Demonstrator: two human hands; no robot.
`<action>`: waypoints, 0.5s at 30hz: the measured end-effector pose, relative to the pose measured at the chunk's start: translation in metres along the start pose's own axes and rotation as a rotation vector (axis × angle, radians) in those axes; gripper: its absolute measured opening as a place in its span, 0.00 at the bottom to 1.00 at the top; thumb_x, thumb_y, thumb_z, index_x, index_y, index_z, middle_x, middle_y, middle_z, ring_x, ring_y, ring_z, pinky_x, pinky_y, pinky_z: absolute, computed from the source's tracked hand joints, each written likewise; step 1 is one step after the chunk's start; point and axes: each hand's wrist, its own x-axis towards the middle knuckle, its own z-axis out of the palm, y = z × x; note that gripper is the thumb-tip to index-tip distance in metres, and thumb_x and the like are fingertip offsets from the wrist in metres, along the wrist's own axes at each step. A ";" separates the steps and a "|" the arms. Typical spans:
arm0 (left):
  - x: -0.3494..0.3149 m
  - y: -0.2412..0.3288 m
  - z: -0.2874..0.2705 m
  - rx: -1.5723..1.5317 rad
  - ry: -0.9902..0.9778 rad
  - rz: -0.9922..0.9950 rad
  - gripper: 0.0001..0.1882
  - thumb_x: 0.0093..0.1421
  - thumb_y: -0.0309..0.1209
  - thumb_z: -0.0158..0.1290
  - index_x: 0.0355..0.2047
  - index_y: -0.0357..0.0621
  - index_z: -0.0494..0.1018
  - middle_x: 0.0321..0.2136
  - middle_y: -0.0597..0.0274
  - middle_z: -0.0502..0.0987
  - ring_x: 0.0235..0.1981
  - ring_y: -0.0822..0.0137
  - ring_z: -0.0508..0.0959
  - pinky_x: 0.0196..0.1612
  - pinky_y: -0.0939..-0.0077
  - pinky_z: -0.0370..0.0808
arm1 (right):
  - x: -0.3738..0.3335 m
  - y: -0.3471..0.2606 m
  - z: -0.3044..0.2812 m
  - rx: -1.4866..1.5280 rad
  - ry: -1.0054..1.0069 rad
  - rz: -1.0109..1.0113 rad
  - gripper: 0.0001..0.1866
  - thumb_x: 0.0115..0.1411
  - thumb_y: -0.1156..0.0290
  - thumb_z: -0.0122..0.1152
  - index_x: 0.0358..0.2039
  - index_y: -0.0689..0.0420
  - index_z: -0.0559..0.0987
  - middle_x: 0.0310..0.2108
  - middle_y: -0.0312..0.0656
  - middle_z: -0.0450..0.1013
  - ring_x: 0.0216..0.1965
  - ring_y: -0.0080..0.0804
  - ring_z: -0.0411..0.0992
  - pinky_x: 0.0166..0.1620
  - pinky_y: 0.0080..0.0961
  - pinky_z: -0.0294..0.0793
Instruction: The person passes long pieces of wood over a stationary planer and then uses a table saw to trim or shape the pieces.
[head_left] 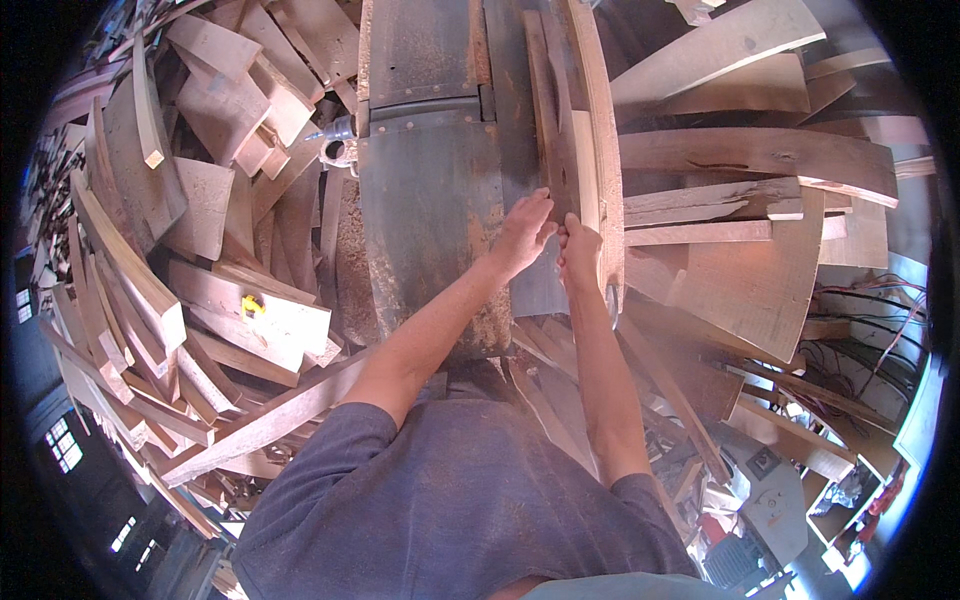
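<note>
Leaning every which way on the far left, a big mess of rough boards (135, 260) is filling that side, some of them overlapping at odd angles. Next over, a little yellow thing (254, 306) is sitting on top of a pale plank (285, 335), and I can't make out what it is. Then a heap of sawdust (347, 255) is lying right up against the long metal machine bed (425, 190), which is running away from the person and showing rusty patches. Below it, a dusty dark shirt (460, 500) is taking up the lower middle. The left hand (524, 235) is reaching over the bed with fingers bent, right by the near end of a brown wood strip (561, 140). That strip is lying lengthwise near the bed's right side. Can't tell if the left grip is really pinching the wood or just resting against it. Just to its right, the right hand (580, 255) is curling its fingers in by the same end, but they're hiding whatever they're on, so I can't call that grip either. A tall pale board (606, 150) is standing along the strip's right, and further right more long planks (745, 155) are fanning out, with loose cables (870, 320) tangling past them.
</note>
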 end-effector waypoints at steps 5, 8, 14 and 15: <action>0.002 -0.004 0.000 0.017 -0.015 0.002 0.19 0.52 0.19 0.63 0.44 0.34 0.71 0.54 0.39 0.74 0.49 0.39 0.75 0.51 0.52 0.75 | 0.001 -0.003 0.002 0.033 -0.026 0.004 0.17 0.64 0.60 0.62 0.23 0.59 0.76 0.13 0.31 0.64 0.10 0.19 0.56 0.12 0.21 0.54; 0.005 -0.009 0.000 0.011 -0.057 -0.010 0.19 0.52 0.20 0.63 0.44 0.33 0.72 0.54 0.39 0.75 0.49 0.38 0.75 0.51 0.52 0.75 | 0.000 -0.006 0.004 0.030 -0.035 -0.013 0.17 0.64 0.60 0.61 0.23 0.59 0.76 0.13 0.31 0.64 0.10 0.19 0.56 0.12 0.22 0.54; 0.010 -0.010 0.002 0.000 0.020 0.033 0.17 0.54 0.22 0.64 0.42 0.33 0.70 0.49 0.40 0.76 0.46 0.38 0.75 0.49 0.50 0.74 | 0.006 -0.007 0.006 0.004 -0.025 -0.044 0.18 0.64 0.60 0.61 0.22 0.58 0.76 0.13 0.32 0.64 0.10 0.20 0.57 0.13 0.22 0.55; 0.011 -0.010 0.002 -0.006 0.029 0.033 0.17 0.55 0.23 0.64 0.41 0.34 0.70 0.46 0.41 0.76 0.45 0.38 0.75 0.47 0.49 0.73 | 0.007 -0.008 0.007 0.009 -0.030 -0.047 0.18 0.64 0.60 0.61 0.22 0.58 0.76 0.13 0.32 0.64 0.10 0.20 0.57 0.13 0.22 0.55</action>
